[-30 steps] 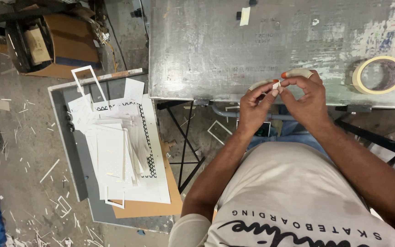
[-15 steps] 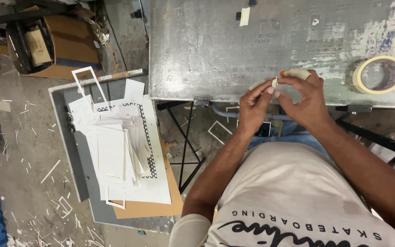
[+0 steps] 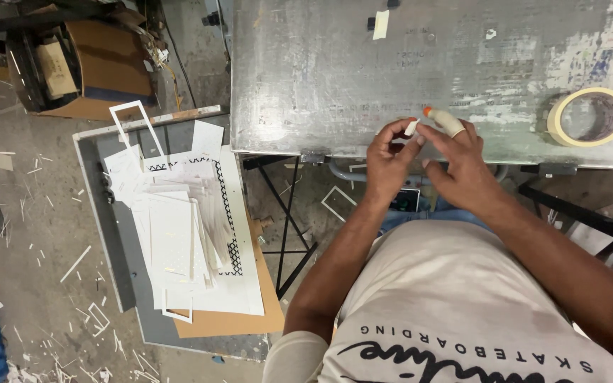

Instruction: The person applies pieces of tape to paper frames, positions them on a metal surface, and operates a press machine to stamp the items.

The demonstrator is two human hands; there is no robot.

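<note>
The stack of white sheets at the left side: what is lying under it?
Under the stack of white sheets a brown cardboard sheet shows at the lower right, lying on a grey board. How far the cardboard reaches beneath the stack cannot be seen; the sheets cover it.

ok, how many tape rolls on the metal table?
1. The tape roll lies flat at the far right of the metal table, right of both hands and touched by neither. None other shows.

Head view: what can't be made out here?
- Small white piece pinched in left hand: too small to identify.
- Glue bottle: body hidden by right hand.
- Tape roll: thickness unreadable from above.
- Cardboard box: contents shadowed, cut off by the top edge.
</note>
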